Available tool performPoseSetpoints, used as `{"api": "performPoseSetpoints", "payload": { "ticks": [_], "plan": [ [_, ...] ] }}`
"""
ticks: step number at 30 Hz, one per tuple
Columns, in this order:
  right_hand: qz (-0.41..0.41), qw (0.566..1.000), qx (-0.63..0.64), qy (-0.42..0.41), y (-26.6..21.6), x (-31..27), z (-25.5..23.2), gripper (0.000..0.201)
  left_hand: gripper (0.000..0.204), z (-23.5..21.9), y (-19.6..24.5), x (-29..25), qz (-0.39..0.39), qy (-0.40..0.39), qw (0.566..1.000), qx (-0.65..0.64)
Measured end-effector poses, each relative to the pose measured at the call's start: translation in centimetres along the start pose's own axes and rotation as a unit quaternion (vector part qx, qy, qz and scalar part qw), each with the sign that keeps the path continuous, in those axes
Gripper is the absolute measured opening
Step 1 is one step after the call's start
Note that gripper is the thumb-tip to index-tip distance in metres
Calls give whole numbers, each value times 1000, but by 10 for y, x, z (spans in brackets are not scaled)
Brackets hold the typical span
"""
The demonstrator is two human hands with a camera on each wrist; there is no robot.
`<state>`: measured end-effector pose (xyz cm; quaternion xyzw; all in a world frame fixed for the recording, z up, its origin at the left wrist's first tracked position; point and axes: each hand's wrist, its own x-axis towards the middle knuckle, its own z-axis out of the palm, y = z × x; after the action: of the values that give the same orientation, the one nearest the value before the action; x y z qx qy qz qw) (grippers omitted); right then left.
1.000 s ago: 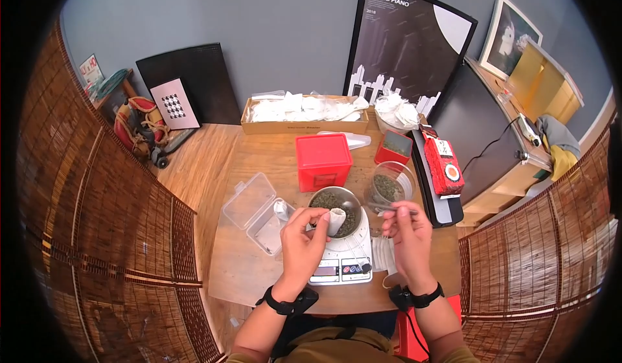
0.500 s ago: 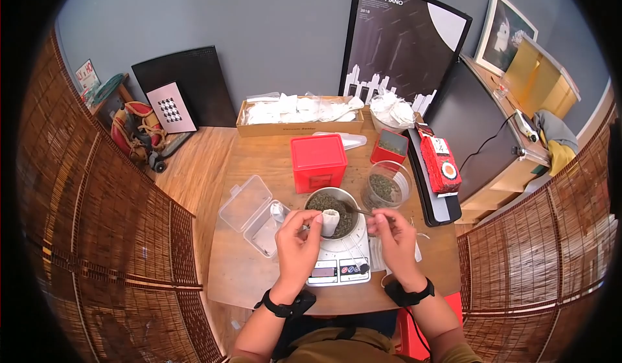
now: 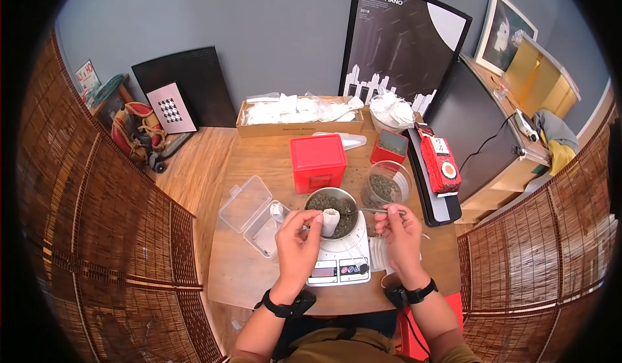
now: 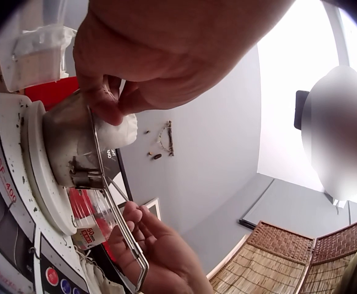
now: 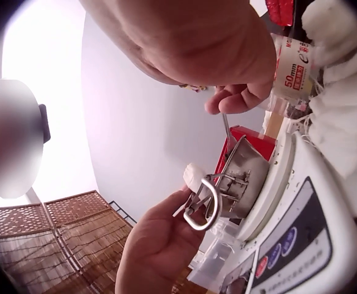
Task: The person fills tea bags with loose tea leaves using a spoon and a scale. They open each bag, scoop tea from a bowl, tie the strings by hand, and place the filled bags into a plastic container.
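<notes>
My left hand (image 3: 298, 249) pinches the rim of a small white pouch (image 3: 330, 224), held upright with its mouth facing up, over the near side of a steel pot (image 3: 355, 232). Dark dried leaves (image 3: 321, 201) lie in the pot, which stands on a white scale (image 3: 358, 259). In the left wrist view, thumb and finger grip the pouch (image 4: 124, 131) beside the pot's rim. My right hand (image 3: 400, 246) holds the thin handle of a metal spoon (image 3: 369, 210); its far end reaches into the pot, among the leaves. The pot's folding handle (image 5: 210, 211) shows in the right wrist view.
Behind the pot stands a red lidded box (image 3: 318, 162). To the right are a clear tub of leaves (image 3: 407, 185), a small red container (image 3: 391, 144) and a red packet (image 3: 440, 165). An open plastic case (image 3: 246, 201) lies left; a cardboard box of white pouches (image 3: 301, 130) stands behind.
My right hand has moved left, bringing the spoon from over the clear tub's near side into the pot. My left hand still pinches the pouch. The whole view has shifted slightly.
</notes>
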<state>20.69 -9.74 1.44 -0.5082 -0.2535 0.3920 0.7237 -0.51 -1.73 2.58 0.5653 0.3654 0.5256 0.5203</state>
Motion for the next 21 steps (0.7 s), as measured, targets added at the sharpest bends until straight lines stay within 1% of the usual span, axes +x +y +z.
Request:
{"api": "performPoseSetpoints", "payload": {
  "ticks": [4,10,14,16,20,21],
  "plan": [
    [10,1000,14,-1,-1,2,-3,24,14,-1,2,0,4,-6,1000,22],
    [12,999,32,-1,-23,2,3,23,15,2,11,2,2,-8,1000,16],
    [9,999,37,-20,-35,2,8,23,16,2,11,5,2,-13,999,32],
    [11,999,36,-28,-39,3,10,23,16,2,13,6,-14,-18,999,28],
    [21,998,21,-49,-43,3,12,23,15,3,13,7,-12,-16,999,31],
    [23,998,15,-56,-44,3,13,23,15,3,12,7,1,-14,999,36]
  ]
}}
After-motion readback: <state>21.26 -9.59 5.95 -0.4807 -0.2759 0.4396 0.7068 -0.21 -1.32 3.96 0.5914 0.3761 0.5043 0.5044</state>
